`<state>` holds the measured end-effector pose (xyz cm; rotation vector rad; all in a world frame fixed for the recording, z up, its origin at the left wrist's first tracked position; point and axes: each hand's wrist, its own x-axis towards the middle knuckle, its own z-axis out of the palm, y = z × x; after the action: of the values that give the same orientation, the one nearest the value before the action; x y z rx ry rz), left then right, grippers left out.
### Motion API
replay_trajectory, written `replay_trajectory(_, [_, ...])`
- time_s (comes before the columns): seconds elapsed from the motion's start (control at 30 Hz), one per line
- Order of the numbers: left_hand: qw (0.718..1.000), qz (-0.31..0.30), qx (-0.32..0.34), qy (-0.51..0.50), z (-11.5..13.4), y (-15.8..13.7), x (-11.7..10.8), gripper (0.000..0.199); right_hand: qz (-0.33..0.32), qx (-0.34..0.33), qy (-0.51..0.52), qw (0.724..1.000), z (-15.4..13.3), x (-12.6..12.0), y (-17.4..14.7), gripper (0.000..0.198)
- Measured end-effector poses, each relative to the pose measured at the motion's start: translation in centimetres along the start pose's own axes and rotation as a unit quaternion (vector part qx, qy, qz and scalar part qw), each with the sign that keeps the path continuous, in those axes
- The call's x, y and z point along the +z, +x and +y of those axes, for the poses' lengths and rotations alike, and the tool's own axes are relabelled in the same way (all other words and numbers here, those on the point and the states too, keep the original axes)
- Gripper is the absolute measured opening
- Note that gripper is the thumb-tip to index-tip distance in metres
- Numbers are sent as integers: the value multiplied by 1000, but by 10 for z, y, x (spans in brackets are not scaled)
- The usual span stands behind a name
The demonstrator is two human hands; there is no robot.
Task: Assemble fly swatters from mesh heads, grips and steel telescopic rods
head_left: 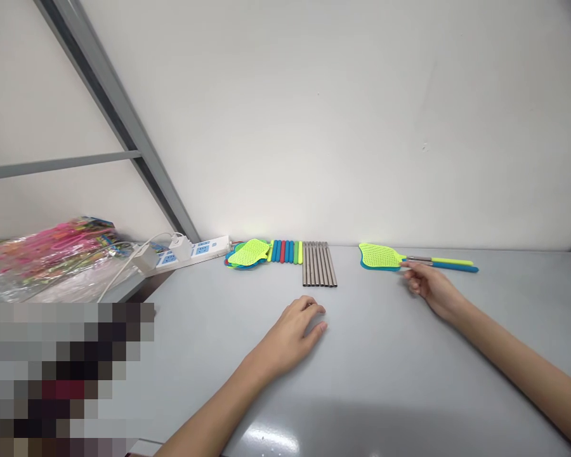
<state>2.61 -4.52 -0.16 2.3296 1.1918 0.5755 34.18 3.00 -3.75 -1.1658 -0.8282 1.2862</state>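
Note:
My left hand (292, 336) rests on the grey table with its fingers loosely bent and apart, holding nothing. Just beyond it lies a row of metal tubes (318, 263). My right hand (431, 289) is at the neck of two assembled fly swatters, its index finger stretched out to touch them and the other fingers partly curled. The yellow-green fly swatter (380, 256) overlaps the blue fly swatter (457, 266), their handles pointing right. Left of the tubes are several coloured handles (283, 251) side by side, then a pile of loose swatter heads (250, 252), a yellow-green one on top.
A white power strip (209, 247) with plugged-in adapters and cables lies at the back left. Beyond it are clear plastic bags (57, 251) with pink items. A white wall (342, 127) borders the table (361, 381) at the back. The lower left is pixelated.

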Motion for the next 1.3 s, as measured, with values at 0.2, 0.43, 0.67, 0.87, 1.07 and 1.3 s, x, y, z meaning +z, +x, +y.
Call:
replay_trajectory(0.2, [1000, 11, -6, 8, -1, -1, 3, 27, -179, 106, 20, 978, 9, 50, -42, 17])
replay_trajectory(0.43, [996, 54, -44, 50, -11, 1, 11, 35, -209, 124, 15, 970, 8, 58, -50, 15])
replay_trajectory(0.67, [990, 99, -60, 84, -19, 7, 23, 44, -221, 92, 17, 971, 14, 60, -47, 22])
replay_trajectory(0.87, [982, 107, -102, 121, -25, 13, 32, 52, -222, 79, 26, 971, 22, 75, -51, 29])
replay_trajectory(1.07, [982, 132, -82, 106, -31, 30, 33, 50, -206, 60, 54, 975, 31, 97, -47, 32])
replay_trajectory(1.3, [982, 172, -63, 55, -46, 59, 35, 46, -156, 7, 39, 987, 37, 103, -44, 30])
